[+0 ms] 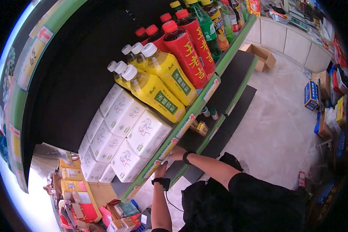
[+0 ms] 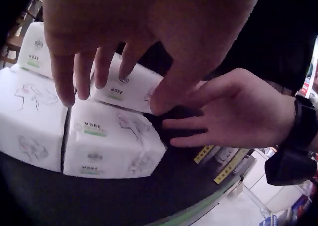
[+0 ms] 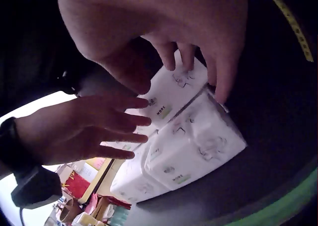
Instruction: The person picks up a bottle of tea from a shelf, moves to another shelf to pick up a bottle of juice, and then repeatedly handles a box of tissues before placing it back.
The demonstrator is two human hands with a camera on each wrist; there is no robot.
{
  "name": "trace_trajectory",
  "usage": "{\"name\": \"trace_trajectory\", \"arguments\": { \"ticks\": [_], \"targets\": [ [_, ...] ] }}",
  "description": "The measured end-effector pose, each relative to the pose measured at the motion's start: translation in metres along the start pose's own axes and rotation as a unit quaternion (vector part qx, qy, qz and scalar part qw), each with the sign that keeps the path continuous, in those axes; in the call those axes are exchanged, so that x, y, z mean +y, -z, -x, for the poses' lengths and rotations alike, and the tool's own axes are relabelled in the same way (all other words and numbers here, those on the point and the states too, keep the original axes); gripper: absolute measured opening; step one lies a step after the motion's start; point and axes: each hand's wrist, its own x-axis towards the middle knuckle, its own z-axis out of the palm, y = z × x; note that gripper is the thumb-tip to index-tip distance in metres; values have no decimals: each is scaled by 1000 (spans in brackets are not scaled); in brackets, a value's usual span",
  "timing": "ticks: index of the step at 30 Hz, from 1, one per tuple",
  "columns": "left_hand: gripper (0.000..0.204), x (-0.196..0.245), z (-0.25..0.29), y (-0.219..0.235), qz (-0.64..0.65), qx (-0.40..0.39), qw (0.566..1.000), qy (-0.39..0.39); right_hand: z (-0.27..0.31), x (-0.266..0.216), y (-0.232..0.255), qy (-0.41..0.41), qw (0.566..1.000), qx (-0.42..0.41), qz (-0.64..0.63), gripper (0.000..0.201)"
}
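In the left wrist view my left hand [image 2: 144,32] reaches over white tissue packs [image 2: 107,131] printed with line-drawn faces, its fingers spread and hanging down, fingertips right at the packs' top edges. My right hand [image 2: 238,112] comes in from the other side, fingers extended toward the end of the nearest pack. In the right wrist view the right hand [image 3: 164,27] hangs over the stacked packs [image 3: 194,141], fingers and thumb apart. Opposite it is the left hand [image 3: 89,129], fingers straight. From the head, both hands show below the green shelf edge, partly hidden.
Above, a shelf holds more tissue packs [image 1: 125,131], yellow drink bottles [image 1: 154,94] and red bottles [image 1: 187,58]. The shelf's green edge [image 1: 205,94] runs close over my arms. Small boxes [image 1: 201,128] stand on a lower shelf. A cardboard box [image 1: 261,58] lies on the floor.
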Motion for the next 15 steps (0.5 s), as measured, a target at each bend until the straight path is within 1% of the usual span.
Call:
{"name": "trace_trajectory", "arguments": {
  "ticks": [1,2,3,5,6,7,8,10,12,13,14,15],
  "targets": [
    [79,-6,-5,1,-18,-5,1000,12,-12,8,-10,5,1000,-4,3,58],
    [80,-8,-7,4,-35,-9,999,24,-33,30,-27,10,1000,-8,7,55],
    [76,26,5,19,-39,-42,997,52,-47,42,-36,16,1000,-11,12,53],
    [73,13,-9,27,-67,-98,991,61,-47,25,-25,11,997,-41,62,60],
    [72,0,-17,27,-79,-124,987,66,-43,7,-16,10,994,-58,88,63],
    [69,-15,-23,25,-122,-109,986,25,-31,-23,3,26,989,-79,122,62],
    [69,-13,-19,28,-143,-98,985,8,-32,-18,-3,46,985,-44,161,60],
    [69,-31,-5,26,-98,-49,994,-28,-41,14,-14,133,982,-32,131,61],
    [59,-78,8,10,-7,-32,995,-90,-17,38,-10,60,994,-73,61,55],
    [51,-63,45,23,-46,-71,996,-4,12,19,15,2,990,-126,65,50],
    [41,-35,79,34,-137,-124,980,-75,48,-4,46,-55,980,-176,69,46],
    [38,-48,110,27,-90,-146,985,-34,86,-11,66,-59,984,-142,95,40]
  ]
}}
